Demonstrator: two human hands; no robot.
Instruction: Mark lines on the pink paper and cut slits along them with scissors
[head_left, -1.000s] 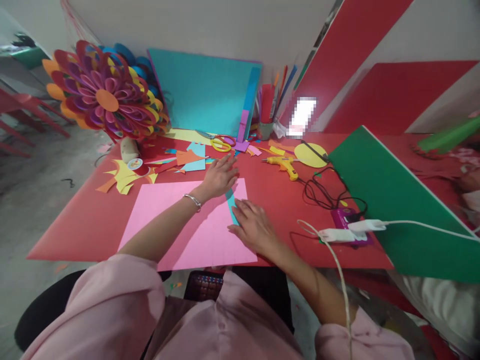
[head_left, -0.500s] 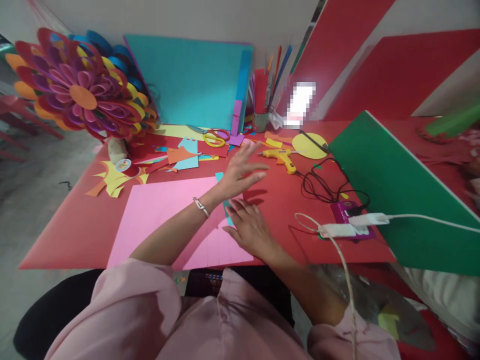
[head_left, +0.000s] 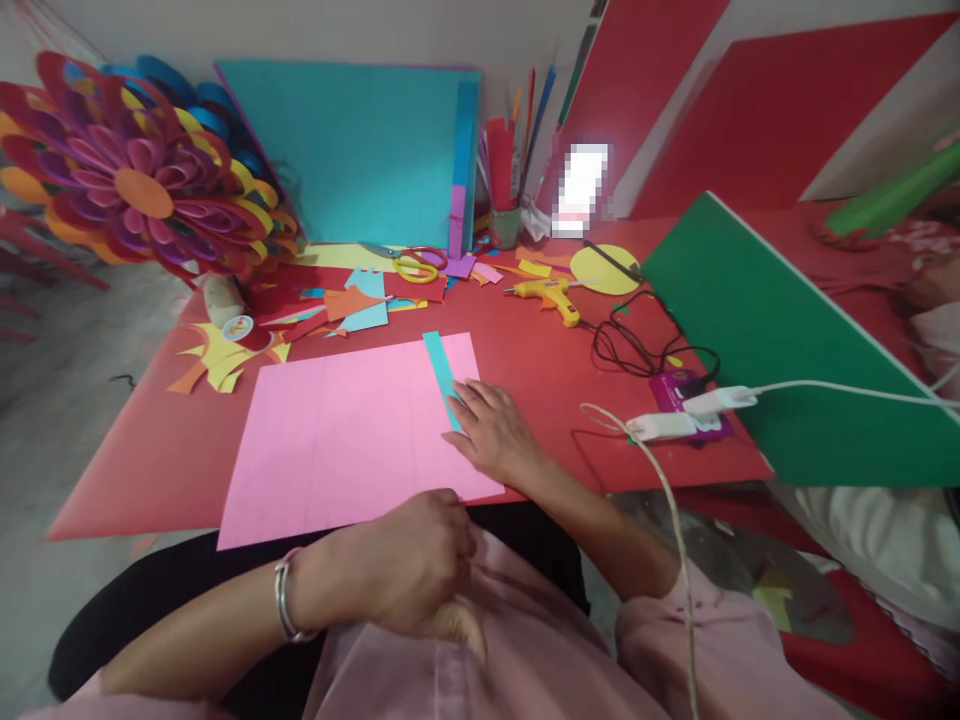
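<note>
A large pink paper sheet (head_left: 337, 430) lies at the front of the table. Across its right part runs a narrow teal strip (head_left: 439, 370). Flat over the strip's lower end rests my right hand (head_left: 495, 435), fingers spread and pressing on the paper. My left hand (head_left: 397, 560), with a silver bracelet at the wrist, is drawn back in front of my pink shirt (head_left: 540, 650), just below the sheet's front edge. Its fingers curl inward and the thumb points down; whatever they may hold is hidden.
Beyond the sheet lie paper scraps (head_left: 364, 300), scissors (head_left: 412, 262) and a yellow glue gun (head_left: 551, 298). A purple power strip (head_left: 679, 385) with cables sits right, beside a green board (head_left: 795, 370). A paper flower (head_left: 142, 190) stands left; a lit phone (head_left: 581, 190) leans behind.
My left hand has moved from above the strip back toward my body, its fingers going from spread to curled. The strip's upper end is now uncovered. My right hand stays on the strip.
</note>
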